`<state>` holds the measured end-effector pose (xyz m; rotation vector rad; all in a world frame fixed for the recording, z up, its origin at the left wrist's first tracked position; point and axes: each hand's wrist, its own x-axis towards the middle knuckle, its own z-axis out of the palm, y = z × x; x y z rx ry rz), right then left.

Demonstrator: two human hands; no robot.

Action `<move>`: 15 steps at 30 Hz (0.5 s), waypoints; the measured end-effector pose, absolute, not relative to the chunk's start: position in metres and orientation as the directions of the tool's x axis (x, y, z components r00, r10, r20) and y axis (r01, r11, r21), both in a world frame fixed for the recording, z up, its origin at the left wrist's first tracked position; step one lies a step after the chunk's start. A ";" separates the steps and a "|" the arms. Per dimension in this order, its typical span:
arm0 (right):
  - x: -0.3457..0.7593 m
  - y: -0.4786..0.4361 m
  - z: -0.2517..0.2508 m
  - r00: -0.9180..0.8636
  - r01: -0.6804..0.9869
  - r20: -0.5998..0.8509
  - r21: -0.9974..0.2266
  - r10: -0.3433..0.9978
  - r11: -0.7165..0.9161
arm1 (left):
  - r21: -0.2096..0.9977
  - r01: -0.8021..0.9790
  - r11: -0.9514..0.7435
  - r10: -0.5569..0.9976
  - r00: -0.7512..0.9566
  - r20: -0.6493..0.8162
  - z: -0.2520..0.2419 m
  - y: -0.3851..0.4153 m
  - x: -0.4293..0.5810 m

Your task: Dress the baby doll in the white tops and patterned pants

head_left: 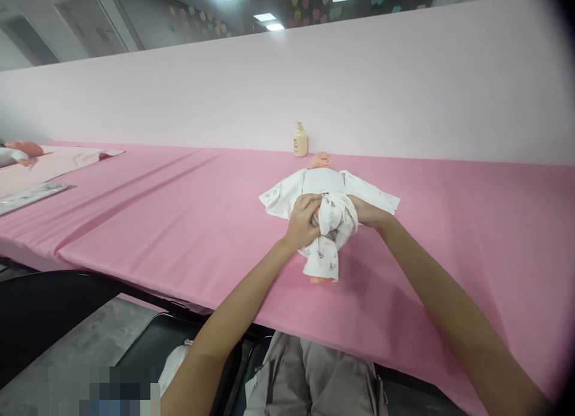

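Observation:
A baby doll [321,160] lies on its back on the pink-covered table, its head toward the wall. Its white top [322,179] has the sleeves spread out to both sides. White printed baby trousers [339,218] are bunched over the doll's lower body, and one leg of them hangs toward me with a doll's foot [320,279] at its end. My left hand [305,219] is closed on the left side of the bunched trousers, fingers curled. On the other side my right hand [366,212] touches the cloth; its fingers are hidden behind the folds.
A pale yellow pump bottle [300,140] stands by the wall behind the doll. At the far left, another doll [20,152] lies on a light pink cloth [54,164], with a flat wrapped packet [36,196] nearby. Black chairs [166,344] stand against the table's front edge.

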<state>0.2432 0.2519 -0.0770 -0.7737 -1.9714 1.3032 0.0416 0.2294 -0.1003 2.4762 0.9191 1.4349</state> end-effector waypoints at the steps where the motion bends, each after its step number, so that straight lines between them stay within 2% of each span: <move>1: 0.245 0.252 -0.075 -0.607 0.070 0.178 -0.959 0.774 0.275 | 0.408 0.443 -0.798 0.576 0.363 0.733 -0.100 0.229 0.041; 5: 0.246 0.249 -0.059 -0.469 -0.105 0.092 -0.993 0.878 0.048 | 0.400 0.486 -0.777 0.584 0.319 0.747 -0.103 0.228 0.044; 8: 0.243 0.240 -0.045 -0.319 -0.131 0.036 -0.991 0.947 -0.007 | 0.275 0.567 -0.776 0.497 0.282 0.820 -0.105 0.225 0.048; 12: 0.235 0.230 -0.039 -0.275 0.039 -0.024 -0.999 0.961 -0.013 | -0.010 0.617 -0.787 0.281 0.371 0.885 -0.108 0.223 0.051; 15: 0.234 0.234 -0.047 -0.259 0.134 -0.036 -0.991 0.965 -0.001 | -0.139 0.580 -0.803 0.159 0.433 0.887 -0.108 0.225 0.048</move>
